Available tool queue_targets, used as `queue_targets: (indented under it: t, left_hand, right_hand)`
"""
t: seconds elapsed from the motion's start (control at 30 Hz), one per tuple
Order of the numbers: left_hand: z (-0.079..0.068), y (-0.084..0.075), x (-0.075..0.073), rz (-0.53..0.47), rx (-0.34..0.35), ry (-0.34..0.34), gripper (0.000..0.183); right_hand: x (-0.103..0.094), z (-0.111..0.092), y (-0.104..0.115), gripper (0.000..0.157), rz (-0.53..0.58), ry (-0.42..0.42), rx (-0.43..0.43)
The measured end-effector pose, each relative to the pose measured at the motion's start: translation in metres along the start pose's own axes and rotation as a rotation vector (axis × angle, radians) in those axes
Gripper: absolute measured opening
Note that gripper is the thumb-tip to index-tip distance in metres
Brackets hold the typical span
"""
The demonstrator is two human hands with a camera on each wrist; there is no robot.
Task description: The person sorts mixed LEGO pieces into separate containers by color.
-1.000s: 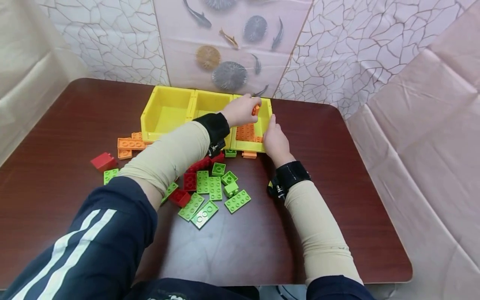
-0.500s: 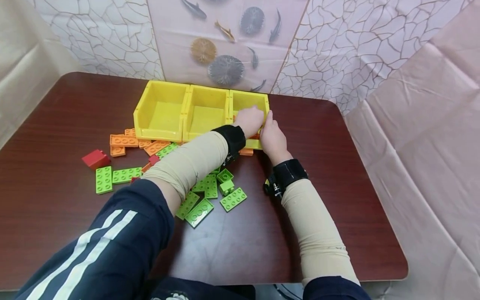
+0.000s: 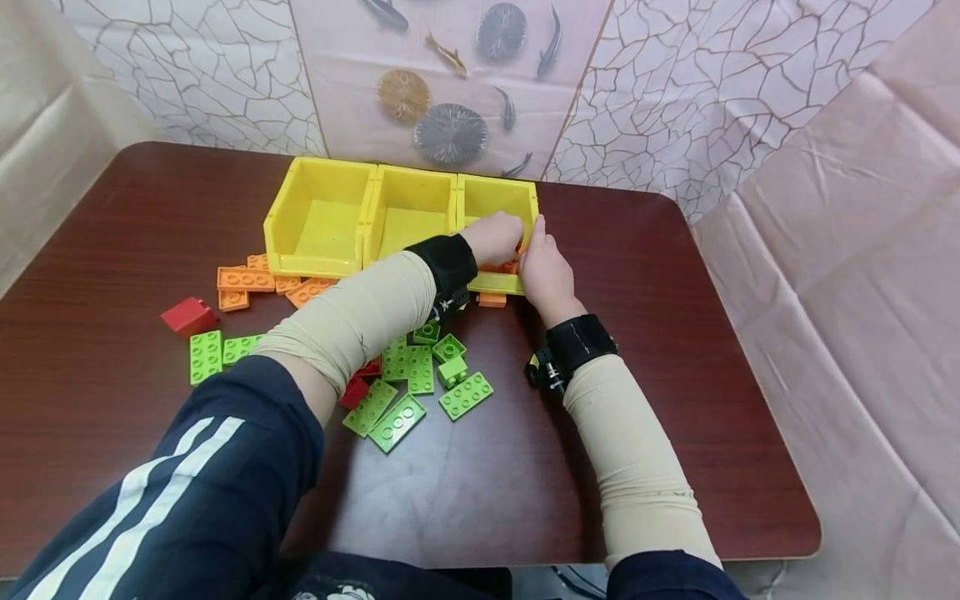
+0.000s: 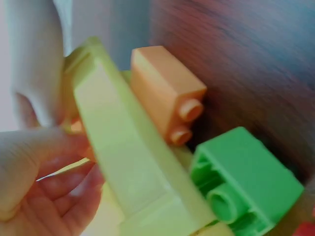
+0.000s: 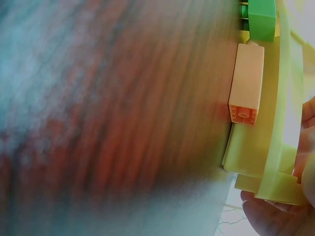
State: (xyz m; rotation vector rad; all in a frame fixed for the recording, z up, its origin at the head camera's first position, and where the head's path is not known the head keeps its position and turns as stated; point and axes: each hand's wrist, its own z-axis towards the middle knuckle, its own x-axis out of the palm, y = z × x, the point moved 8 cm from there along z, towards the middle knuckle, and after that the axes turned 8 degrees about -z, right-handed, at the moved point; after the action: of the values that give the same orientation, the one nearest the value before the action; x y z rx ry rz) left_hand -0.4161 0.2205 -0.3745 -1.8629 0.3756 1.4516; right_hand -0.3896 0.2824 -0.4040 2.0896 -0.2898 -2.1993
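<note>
My left hand [image 3: 495, 239] reaches into the right one of three joined yellow bins [image 3: 497, 283]. Its thumb and fingers pinch an orange brick, partly visible between thumb and bin wall in the left wrist view; the rest of the brick is hidden. More orange bricks [image 3: 501, 267] lie inside this bin. At the bin's right side wall, my right hand [image 3: 547, 271] grips the edge, with one finger pointing along the rim. Just outside the bin's front are an orange brick [image 4: 162, 88] and a green brick [image 4: 246, 182], seen close in the left wrist view.
The left bin [image 3: 322, 225] and middle bin [image 3: 412, 217] stand beside it. Orange bricks [image 3: 245, 279] lie before the left bin. A red brick [image 3: 189, 317] is farther left. Several green bricks [image 3: 465, 396] and some red ones [image 3: 354, 392] spread below the left forearm.
My left hand has lowered the orange brick into the right bin, then shifted slightly left and up. The right hand stays at the bin's side. The view has tilted slightly.
</note>
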Motion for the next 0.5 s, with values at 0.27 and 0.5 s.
queue_targets:
  t: [0.27, 0.5]
  left_hand:
    - [0.006, 0.006, 0.013, 0.147, 0.026, -0.057, 0.019]
    - [0.006, 0.006, 0.011, 0.172, 0.058, -0.076, 0.019]
  right_hand:
    - [0.000, -0.001, 0.002, 0.060, -0.007, -0.001, 0.011]
    - [0.000, 0.000, -0.001, 0.060, -0.007, 0.009, 0.017]
